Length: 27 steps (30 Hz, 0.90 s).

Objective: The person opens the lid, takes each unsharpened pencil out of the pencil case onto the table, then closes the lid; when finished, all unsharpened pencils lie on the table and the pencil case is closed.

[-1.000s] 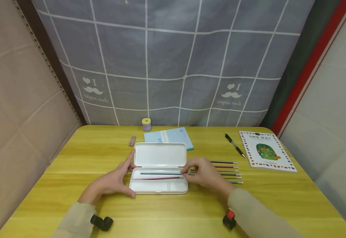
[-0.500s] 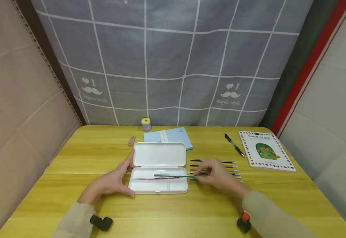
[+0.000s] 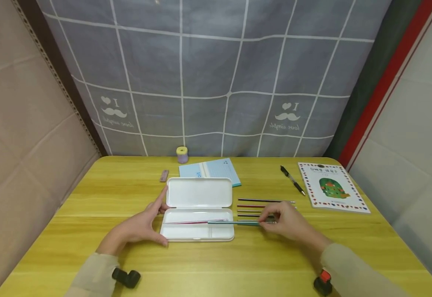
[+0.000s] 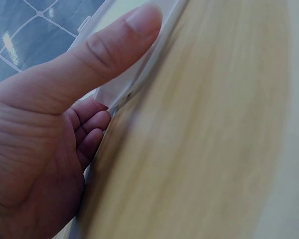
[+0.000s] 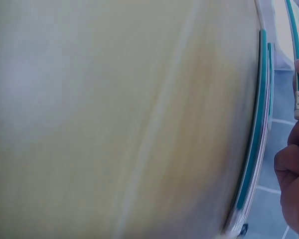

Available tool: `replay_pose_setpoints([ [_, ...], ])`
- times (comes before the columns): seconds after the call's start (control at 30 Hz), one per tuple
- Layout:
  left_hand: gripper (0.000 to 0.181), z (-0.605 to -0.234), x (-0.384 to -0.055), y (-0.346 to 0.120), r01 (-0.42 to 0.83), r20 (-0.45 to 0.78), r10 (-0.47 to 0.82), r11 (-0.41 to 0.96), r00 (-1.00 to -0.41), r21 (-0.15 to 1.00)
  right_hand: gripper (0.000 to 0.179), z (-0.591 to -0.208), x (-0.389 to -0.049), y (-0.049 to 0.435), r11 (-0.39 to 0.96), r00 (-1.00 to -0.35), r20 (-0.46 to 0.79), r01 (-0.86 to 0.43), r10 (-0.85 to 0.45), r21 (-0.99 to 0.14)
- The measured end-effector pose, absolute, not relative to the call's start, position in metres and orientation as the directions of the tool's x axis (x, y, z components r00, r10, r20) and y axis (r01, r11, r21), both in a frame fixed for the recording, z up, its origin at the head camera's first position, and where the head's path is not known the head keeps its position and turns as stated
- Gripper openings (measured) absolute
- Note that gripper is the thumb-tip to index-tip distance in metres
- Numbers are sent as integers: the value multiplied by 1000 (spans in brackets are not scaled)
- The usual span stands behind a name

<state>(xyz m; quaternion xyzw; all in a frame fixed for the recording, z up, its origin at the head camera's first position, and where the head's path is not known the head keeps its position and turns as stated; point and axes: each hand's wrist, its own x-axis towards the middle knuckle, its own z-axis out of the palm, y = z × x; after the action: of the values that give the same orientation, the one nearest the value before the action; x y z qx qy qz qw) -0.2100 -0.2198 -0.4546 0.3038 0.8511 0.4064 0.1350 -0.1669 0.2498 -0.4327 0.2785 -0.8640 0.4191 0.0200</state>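
A white pencil case [image 3: 186, 235] lies on the table with its lid [image 3: 199, 193] raised toward the back. My left hand [image 3: 142, 225] holds its left end, thumb at the front corner and index finger along the lid; the left wrist view shows the other fingers curled near the hinge. Inside the case lies a pink pencil [image 3: 190, 223]. My right hand [image 3: 286, 220] pinches a teal pencil [image 5: 294, 30] near its white eraser end. This pencil reaches over the case's right edge, its far end above the compartment. Several pencils [image 3: 253, 205] lie in a row beneath and behind that hand.
Behind the lid lies a light blue notebook [image 3: 221, 168], with a pinkish eraser-like block [image 3: 164, 175] to its left. A yellow-and-purple small container [image 3: 182, 154] stands at the back edge. A black pen [image 3: 292, 180] and an illustrated white book [image 3: 332, 187] lie at right.
My right hand has moved right with the teal pencil, drawing most of it out of the case toward the pencil row. The left hand and case have stayed in place.
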Motion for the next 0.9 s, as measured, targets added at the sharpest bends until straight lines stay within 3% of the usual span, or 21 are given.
replay_pose_setpoints([
  [0.27,154,-453,-210,-219,405,12,628,487,-778,774,14,-436,-159,271,448,-831,297,-514,-470,-731],
  [0.9,153,-455,-211,-220,413,19,634,481,-773,773,18,-441,-143,309,486,-859,317,-494,-403,-721],
])
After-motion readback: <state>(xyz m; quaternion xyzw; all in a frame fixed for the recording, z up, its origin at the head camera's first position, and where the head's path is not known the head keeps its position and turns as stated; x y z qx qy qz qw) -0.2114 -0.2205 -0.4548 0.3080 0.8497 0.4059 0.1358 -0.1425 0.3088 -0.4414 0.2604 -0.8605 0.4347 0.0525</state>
